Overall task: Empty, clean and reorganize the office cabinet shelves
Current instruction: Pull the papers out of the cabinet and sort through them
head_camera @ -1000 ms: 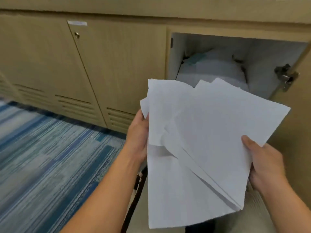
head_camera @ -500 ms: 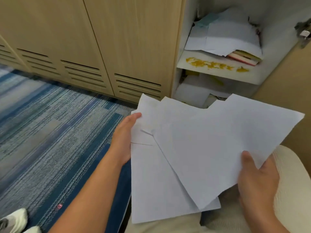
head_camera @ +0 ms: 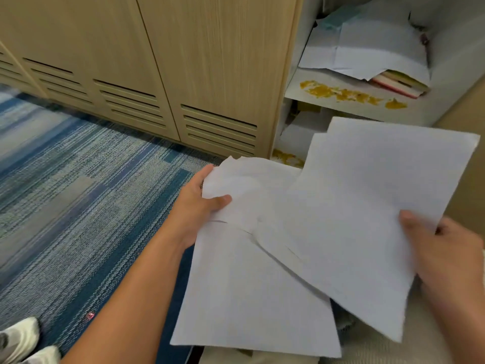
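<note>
I hold a loose fan of white paper sheets [head_camera: 301,245] in front of the open cabinet. My left hand [head_camera: 202,203] grips the sheets' left edge, thumb on top. My right hand [head_camera: 441,256] pinches their right side, thumb over the paper. Behind them the cabinet's white upper shelf [head_camera: 309,99] carries yellow stains [head_camera: 341,93], a heap of papers [head_camera: 367,48] and books [head_camera: 399,84] lying under it. More papers [head_camera: 301,132] lie on the lower level, partly hidden by the sheets I hold.
Closed wooden cabinet doors with vent slots [head_camera: 183,74] run to the left. Blue striped carpet [head_camera: 78,206] covers the floor. White shoes [head_camera: 21,342] show at the bottom left. The open cabinet door [head_camera: 469,111] stands at the right edge.
The view has tilted down from the cabinet's top to its shelves and floor. The sheets have come lower, and my left thumb now lies over the paper.
</note>
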The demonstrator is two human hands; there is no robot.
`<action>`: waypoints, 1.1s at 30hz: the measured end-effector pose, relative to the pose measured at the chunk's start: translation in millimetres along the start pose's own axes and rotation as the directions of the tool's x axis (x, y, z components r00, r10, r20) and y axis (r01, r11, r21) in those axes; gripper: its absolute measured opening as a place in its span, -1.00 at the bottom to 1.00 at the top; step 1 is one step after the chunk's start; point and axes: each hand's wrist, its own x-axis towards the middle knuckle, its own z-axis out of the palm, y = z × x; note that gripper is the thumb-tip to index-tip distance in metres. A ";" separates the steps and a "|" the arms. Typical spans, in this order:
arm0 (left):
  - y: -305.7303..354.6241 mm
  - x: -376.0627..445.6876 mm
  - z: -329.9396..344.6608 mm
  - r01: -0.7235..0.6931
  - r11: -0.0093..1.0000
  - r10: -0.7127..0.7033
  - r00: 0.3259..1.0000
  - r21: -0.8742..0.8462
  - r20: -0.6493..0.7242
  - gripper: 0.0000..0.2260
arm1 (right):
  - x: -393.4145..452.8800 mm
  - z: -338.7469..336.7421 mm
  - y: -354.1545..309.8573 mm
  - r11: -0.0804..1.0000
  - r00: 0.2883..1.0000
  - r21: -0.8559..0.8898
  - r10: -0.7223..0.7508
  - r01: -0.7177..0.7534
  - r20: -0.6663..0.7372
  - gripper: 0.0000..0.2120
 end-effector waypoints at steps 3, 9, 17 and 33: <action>7.0 6.7 -6.3 0.032 0.999 -0.036 0.994 0.039 0.103 -0.42 | 46.4 -4.6 -15.0 0.997 0.984 0.059 0.030 -0.041 0.176 -0.74; 18.3 12.7 -1.8 0.024 0.971 -0.102 0.942 0.239 0.320 -0.57 | 95.4 50.3 -63.4 0.965 0.681 -0.186 0.011 0.183 0.732 -0.84; 23.4 22.1 2.3 0.033 0.957 -0.144 0.916 0.289 0.375 -0.55 | 96.9 88.4 -53.1 0.945 0.419 -0.300 0.221 0.132 0.881 -0.78; 17.2 35.4 0.3 0.073 0.996 -0.069 0.995 -0.058 0.073 -0.60 | 106.4 66.6 -18.2 0.944 0.262 -0.284 0.321 -0.169 0.910 -0.48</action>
